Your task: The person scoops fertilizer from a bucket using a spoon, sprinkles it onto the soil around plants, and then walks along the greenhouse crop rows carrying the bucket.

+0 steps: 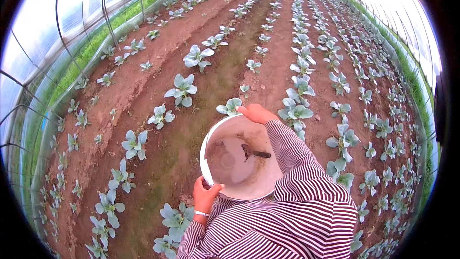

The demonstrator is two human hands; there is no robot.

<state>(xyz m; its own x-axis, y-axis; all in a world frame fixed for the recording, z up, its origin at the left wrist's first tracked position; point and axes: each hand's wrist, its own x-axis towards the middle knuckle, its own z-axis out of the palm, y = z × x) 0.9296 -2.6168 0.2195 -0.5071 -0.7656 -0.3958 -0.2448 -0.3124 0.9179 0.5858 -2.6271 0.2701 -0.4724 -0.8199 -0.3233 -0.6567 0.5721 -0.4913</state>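
Note:
A white bucket (208, 170) is tilted in front of my body, its open mouth facing me. My left hand (206, 195) is closed on the near-left rim, thumb over the edge. At the far rim, my right hand (258, 113) grips the bucket too, with that arm passing along its right side. Inside lies a small tool with a dark handle (261, 154); its other end looks brown and dirty, and I cannot make out its kind. Soil stains mark the bucket's inner wall. A leafy seedling (230, 106) grows just beyond my right hand.
Rows of young cabbage-like plants (182, 90) run away from me through reddish soil (191, 33). A mossy strip (163, 163) lies between rows on the left. Curved hoops (58, 14) and clear plastic sheeting (36, 33) form the tunnel's sides, with grass (88, 48) along the edge.

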